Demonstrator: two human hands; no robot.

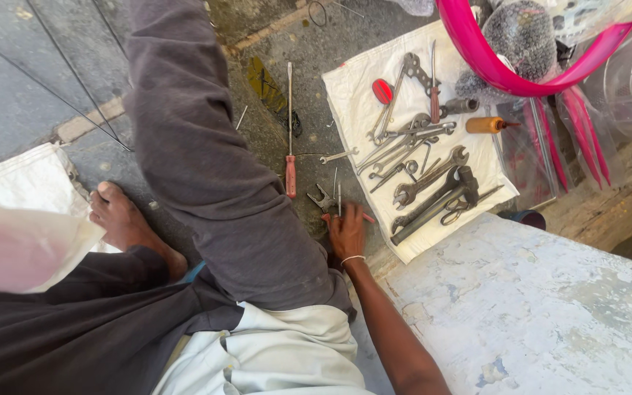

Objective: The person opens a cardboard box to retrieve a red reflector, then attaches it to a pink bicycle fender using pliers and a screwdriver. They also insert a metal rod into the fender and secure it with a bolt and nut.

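Observation:
My right hand [346, 232] rests low on the concrete ground beside my bent knee, fingers curled around a thin metal rod [339, 196] that sticks up past them. A small red tip [368, 218] shows at the hand's right side. A small open-ended spanner [321, 197] lies just left of the rod, touching the ground. A thin bracelet circles that wrist. My left hand is out of view. My grey-trousered leg [206, 161] crosses the middle of the picture, and my bare foot [122, 219] rests at the left.
A white cloth [352, 95] to the right holds several wrenches, a hammer [440, 199], pliers and an orange-handled tool [486, 124]. A red-handled screwdriver [290, 174] lies on the ground. Pink mudguards [491, 69] are behind, a pale flaking slab [521, 307] at right, and a white sack [31, 219] at left.

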